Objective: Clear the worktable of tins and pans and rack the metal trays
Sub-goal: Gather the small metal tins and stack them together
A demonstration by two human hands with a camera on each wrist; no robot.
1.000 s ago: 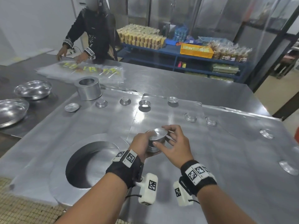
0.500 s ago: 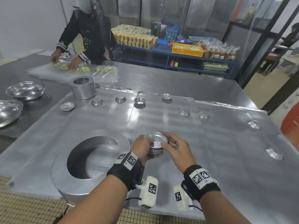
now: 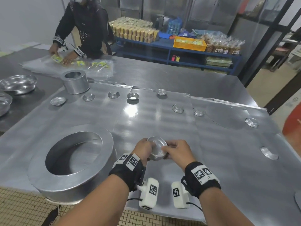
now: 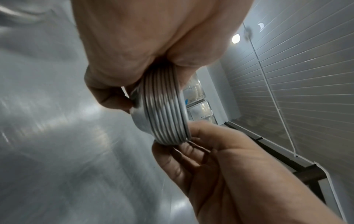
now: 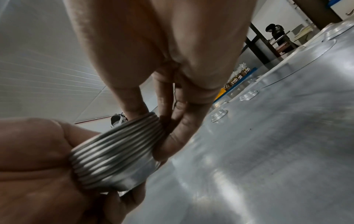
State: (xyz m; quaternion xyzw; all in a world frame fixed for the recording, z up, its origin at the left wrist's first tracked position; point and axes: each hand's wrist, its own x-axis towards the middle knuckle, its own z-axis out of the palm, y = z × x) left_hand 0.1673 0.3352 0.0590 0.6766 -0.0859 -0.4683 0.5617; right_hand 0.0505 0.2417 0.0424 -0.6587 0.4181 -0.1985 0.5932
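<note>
A stack of small round tins (image 3: 157, 150) is held just above the metal worktable (image 3: 146, 121), near its front edge. My left hand (image 3: 144, 150) grips the stack from the left, fingers curled round its rims (image 4: 164, 115). My right hand (image 3: 175, 151) pinches the stack's right side and top (image 5: 114, 151). Several single small tins lie scattered across the far half of the table, such as one (image 3: 132, 96) in the middle and one (image 3: 178, 108) further right. A large ring-shaped pan (image 3: 71, 160) sits at the front left. A tall round tin (image 3: 75, 81) stands at the back left.
Two shiny bowls (image 3: 17, 84) rest on a darker table to the left. Another person (image 3: 84, 28) handles packets on plastic sheets (image 3: 68, 66) at the far side. Blue shelves (image 3: 179, 48) with packed goods stand behind. A tiled floor (image 3: 24, 207) shows below the table's front edge.
The tin stack, held by both hands, has come slightly nearer the table's front edge. My right hand has closed in from beside the stack onto its side and top.
</note>
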